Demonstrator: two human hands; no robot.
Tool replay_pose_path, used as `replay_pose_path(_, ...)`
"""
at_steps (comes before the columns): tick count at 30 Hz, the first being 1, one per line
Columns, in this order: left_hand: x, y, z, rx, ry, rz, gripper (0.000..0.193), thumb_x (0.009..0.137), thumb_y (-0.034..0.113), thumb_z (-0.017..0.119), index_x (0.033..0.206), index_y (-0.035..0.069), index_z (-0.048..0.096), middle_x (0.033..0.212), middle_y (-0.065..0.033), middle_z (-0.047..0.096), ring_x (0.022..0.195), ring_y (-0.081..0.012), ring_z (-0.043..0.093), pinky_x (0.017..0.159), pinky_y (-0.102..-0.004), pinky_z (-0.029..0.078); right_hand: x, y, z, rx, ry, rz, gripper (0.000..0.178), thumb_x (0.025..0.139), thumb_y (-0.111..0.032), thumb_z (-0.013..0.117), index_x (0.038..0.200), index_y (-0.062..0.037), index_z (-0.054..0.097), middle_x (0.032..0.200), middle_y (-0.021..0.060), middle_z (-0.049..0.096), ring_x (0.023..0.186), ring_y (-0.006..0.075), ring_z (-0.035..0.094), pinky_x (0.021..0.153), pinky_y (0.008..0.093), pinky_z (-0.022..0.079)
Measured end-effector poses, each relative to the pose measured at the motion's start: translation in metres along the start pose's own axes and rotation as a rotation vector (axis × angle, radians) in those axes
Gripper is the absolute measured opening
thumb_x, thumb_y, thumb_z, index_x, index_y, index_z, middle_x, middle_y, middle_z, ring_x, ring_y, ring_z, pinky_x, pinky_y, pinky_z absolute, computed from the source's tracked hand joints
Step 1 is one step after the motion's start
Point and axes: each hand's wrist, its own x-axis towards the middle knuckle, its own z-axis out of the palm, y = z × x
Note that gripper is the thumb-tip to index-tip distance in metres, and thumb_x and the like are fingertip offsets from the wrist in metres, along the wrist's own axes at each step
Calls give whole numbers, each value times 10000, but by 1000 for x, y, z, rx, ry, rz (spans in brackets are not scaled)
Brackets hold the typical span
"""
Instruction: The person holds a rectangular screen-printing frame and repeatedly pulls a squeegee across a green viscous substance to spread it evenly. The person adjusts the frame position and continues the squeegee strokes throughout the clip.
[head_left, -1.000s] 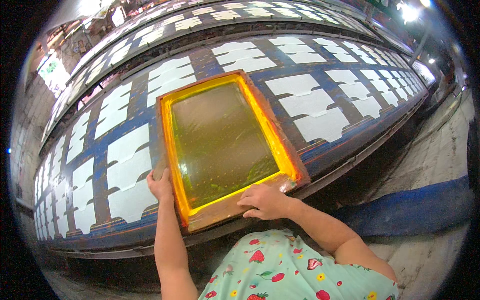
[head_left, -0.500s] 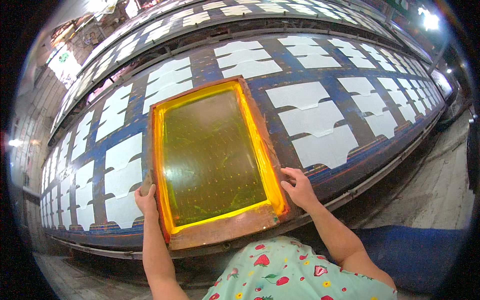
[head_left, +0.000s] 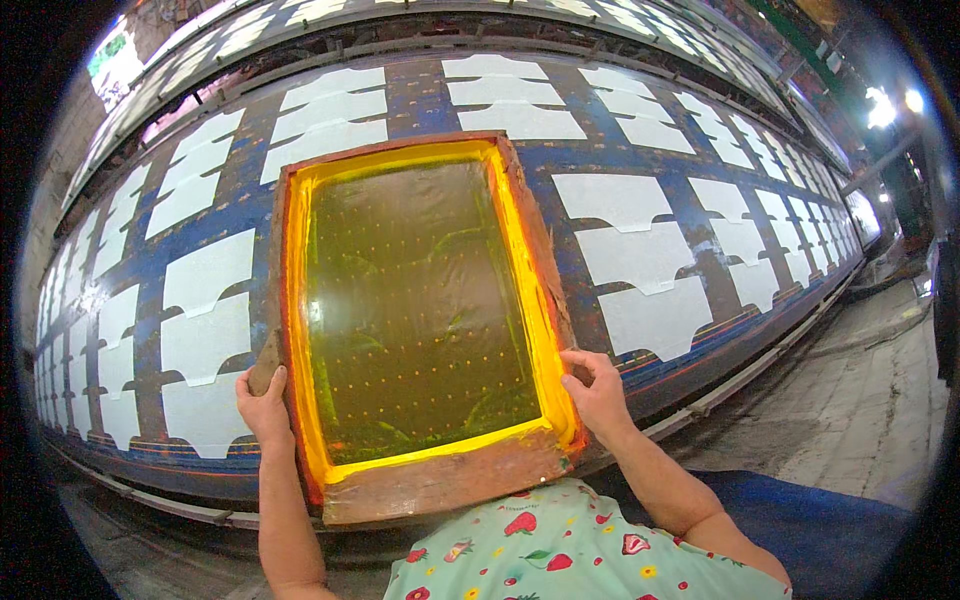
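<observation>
A screen printing frame [head_left: 450, 487], wooden and edged inside with bright yellow, is between my hands over the long table. Its dark olive mesh [head_left: 420, 310] carries rows of small yellowish dots. My left hand [head_left: 266, 405] is closed round a brown wooden piece [head_left: 267, 362] at the frame's left side. My right hand [head_left: 597, 397] grips the right edge near the lower corner, thumb and forefinger against the wood. The frame's near edge comes close to my shirt. Whether its underside touches the table is hidden.
White fabric panels [head_left: 645, 270] lie in stacked groups along both sides of the blue and brown table [head_left: 420, 110]. A rail [head_left: 730, 390] runs along the table's near edge. Farther off stands another table [head_left: 300, 42] with white pieces. Concrete floor [head_left: 830, 390] lies at the right.
The frame has come nearer my body, its near edge now overlapping my shirt in the view. Both hands keep their hold. The whole view has shifted slightly.
</observation>
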Motion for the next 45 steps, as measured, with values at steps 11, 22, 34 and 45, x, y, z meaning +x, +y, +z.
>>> replay_pose_path(11,4,28,3,-86,8,-82,457,903,33,909,1269,11,635,1188,-67,712,1064,-204,689,954,-365,562,0,-29,-39,14,100,-169,360,901,-110,793,1258,-62,788,1247,191,738,1233,358,680,1107,446,529)
replay_pose_path(22,-106,85,153,-174,-9,37,425,879,-3,912,1216,10,652,1164,-79,737,1040,-215,713,952,-375,583,60,65,-164,57,170,-45,353,928,-134,795,1269,-39,794,1198,187,761,1122,331,719,1026,432,572)
replay_pose_path(34,-285,103,345,-285,-26,22,433,887,-30,893,1230,13,631,1172,-91,734,1040,-205,719,932,-358,603,119,228,-335,173,256,143,369,931,-108,787,1295,-50,788,1218,165,739,1191,312,687,1073,411,530)
replay_pose_path(45,-325,110,393,-272,-36,31,446,900,-15,894,1250,25,621,1179,-85,733,1035,-196,723,937,-358,608,134,285,-390,167,193,124,403,930,-112,784,1326,-38,764,1371,210,714,1321,367,656,1164,444,495)
